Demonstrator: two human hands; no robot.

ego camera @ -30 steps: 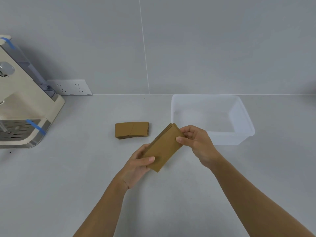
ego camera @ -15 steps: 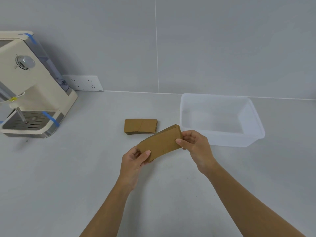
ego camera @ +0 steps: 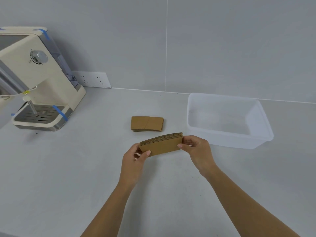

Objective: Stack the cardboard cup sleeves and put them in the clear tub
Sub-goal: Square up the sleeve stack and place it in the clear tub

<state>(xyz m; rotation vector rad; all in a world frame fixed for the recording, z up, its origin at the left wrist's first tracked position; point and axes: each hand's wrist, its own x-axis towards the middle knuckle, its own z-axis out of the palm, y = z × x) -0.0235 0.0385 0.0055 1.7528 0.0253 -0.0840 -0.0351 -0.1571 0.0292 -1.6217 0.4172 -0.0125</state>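
I hold a stack of brown cardboard cup sleeves (ego camera: 162, 144) on edge above the counter, near its middle. My left hand (ego camera: 135, 158) pinches the stack's left end and my right hand (ego camera: 196, 147) pinches its right end. A second small pile of sleeves (ego camera: 147, 123) lies flat on the counter just behind the held stack. The clear tub (ego camera: 256, 141) stands to the right of my hands, apart from them, and nothing shows inside it.
A cream coffee machine (ego camera: 34, 79) with blue tape strips stands at the back left. A white wall socket (ego camera: 93, 79) sits beside it on the grey wall. The counter (ego camera: 68, 168) is light grey.
The held stack has turned from a steep tilt to nearly level, standing on its edge. The view has shifted left, showing more of the coffee machine.
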